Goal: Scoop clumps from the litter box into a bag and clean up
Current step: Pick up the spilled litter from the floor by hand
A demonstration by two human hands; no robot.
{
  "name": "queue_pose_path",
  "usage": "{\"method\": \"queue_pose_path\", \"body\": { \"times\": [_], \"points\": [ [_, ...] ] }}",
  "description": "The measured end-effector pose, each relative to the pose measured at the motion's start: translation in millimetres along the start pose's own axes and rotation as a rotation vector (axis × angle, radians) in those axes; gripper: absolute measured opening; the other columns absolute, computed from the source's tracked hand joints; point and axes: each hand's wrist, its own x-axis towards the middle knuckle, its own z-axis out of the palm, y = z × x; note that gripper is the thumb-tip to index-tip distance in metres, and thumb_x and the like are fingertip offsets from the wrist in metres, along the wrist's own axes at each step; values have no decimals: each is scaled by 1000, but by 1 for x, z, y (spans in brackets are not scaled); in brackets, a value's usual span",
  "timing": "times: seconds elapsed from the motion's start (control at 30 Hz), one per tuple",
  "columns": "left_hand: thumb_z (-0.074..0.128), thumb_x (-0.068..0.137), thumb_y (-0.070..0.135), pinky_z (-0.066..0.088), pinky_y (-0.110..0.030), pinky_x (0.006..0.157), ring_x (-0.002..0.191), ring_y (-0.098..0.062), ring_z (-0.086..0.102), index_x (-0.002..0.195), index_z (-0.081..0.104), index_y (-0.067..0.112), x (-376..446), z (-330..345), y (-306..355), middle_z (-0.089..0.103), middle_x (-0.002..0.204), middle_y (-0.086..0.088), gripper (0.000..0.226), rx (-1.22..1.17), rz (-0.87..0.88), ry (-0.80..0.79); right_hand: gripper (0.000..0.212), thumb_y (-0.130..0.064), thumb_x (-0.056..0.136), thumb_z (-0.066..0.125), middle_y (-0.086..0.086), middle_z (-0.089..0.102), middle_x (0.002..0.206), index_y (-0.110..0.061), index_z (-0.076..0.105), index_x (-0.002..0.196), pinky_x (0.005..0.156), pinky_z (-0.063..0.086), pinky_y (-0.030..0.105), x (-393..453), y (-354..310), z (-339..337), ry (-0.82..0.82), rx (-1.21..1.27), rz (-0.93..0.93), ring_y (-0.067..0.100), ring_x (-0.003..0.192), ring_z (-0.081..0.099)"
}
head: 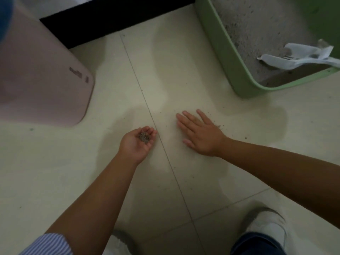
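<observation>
— Where is the litter?
— Most of it is grey granular litter (261, 34) filling the pale green plastic litter box (219, 52) at the upper right, on the floor. A white plastic slotted scoop (287, 58) lies in the box at its near end, the handle reaching over the rim to the right.

— And outside the box?
— A small heap of dark grey litter grains (144, 137) sits in the palm of the left hand (137, 143). A few loose specks (209, 113) are scattered on the cream tiled floor (73, 172) around the right hand (199, 132).

— How do the hands lie?
— The left one is turned palm up, its fingers curled into a cup around the grains, so that grip is cupped on the litter. The right one lies palm down on the tile with fingers straight and spread, holding nothing. The two hands are near each other, either side of a grout line (165, 153).

— What else is around?
— A pale pink rounded plastic bin (42, 85) stands at the left, with a black skirting strip (110, 17) behind it. A blue-and-white striped sleeve (49, 243) shows at the bottom left, and a white shoe (266, 227) at the bottom right.
</observation>
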Motion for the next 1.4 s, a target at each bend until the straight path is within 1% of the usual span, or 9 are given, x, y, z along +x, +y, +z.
{"method": "queue_pose_path", "body": {
  "times": [0.13, 0.27, 0.4, 0.53, 0.63, 0.9, 1.07, 1.23, 1.4],
  "points": [
    [34, 96, 7, 56, -25, 55, 68, -19, 59, 71, 51, 0, 0, -9, 13, 62, 49, -9, 31, -30, 31, 40, 59, -37, 84, 24, 8, 56, 133, -9, 60, 123, 101, 42, 41, 57, -35, -15, 56, 47, 1, 23, 124, 52],
    [34, 97, 8, 53, -28, 67, 72, -19, 56, 72, 52, 0, 0, -15, 13, 62, 49, -9, 31, -37, 40, 90, 59, -39, 97, 14, 8, 1, 157, -8, 6, 148, 117, -5, 41, 71, -37, -11, -98, 52, 15, 22, 145, 0],
    [34, 97, 7, 57, -29, 59, 71, -20, 55, 73, 51, -1, 1, -5, -1, 60, 54, -10, 31, -96, 3, 57, 73, -47, 82, 14, 10, 44, 143, -6, 48, 133, 108, 8, 42, 42, -32, -10, -145, 77, 226, 25, 133, 41],
    [34, 97, 7, 53, -28, 65, 69, -20, 55, 72, 51, -1, 2, 21, -18, 60, 46, -10, 31, -57, -54, -17, 85, -56, 78, 6, 11, 23, 153, -5, 27, 143, 107, -19, 40, -13, -18, 1, -212, 95, 397, 27, 142, 21],
    [33, 98, 9, 56, -27, 58, 60, -20, 59, 71, 51, -1, 3, 36, -28, 59, 46, -10, 33, 4, -107, -71, 74, -52, 81, 28, 16, 51, 136, 0, 53, 127, 109, -4, 41, -40, -7, 4, -274, 113, 493, 31, 127, 48],
    [35, 97, 8, 55, -24, 47, 69, -23, 56, 72, 51, -2, 8, 56, -45, 61, 47, -11, 32, 80, -167, -95, 64, -43, 79, 32, 17, 59, 127, 1, 62, 116, 102, 27, 41, -30, 25, -15, -119, 116, 450, 32, 116, 57],
    [34, 97, 7, 55, -25, 47, 71, -22, 54, 72, 51, -2, 12, 54, -45, 60, 47, -11, 31, 105, -169, -57, 67, -48, 79, 29, 12, 60, 128, -4, 63, 117, 98, 45, 40, 2, 15, -10, -193, 237, 347, 25, 118, 58],
    [34, 97, 8, 55, -29, 60, 72, -21, 54, 73, 50, -2, 15, 58, -45, 58, 61, -13, 30, 116, -144, -40, 75, -55, 93, 16, 9, -11, 157, -7, -3, 147, 117, -2, 35, -13, 15, -10, -301, 239, 464, 20, 145, -7],
    [34, 98, 8, 54, -25, 46, 67, -20, 55, 72, 51, -2, 15, 57, -47, 60, 44, -10, 33, 122, -164, -42, 98, -59, 66, -12, 10, -7, 157, -6, 0, 147, 116, -1, 32, -53, 6, -8, -320, 343, 509, 22, 146, -3]
  ]
}}
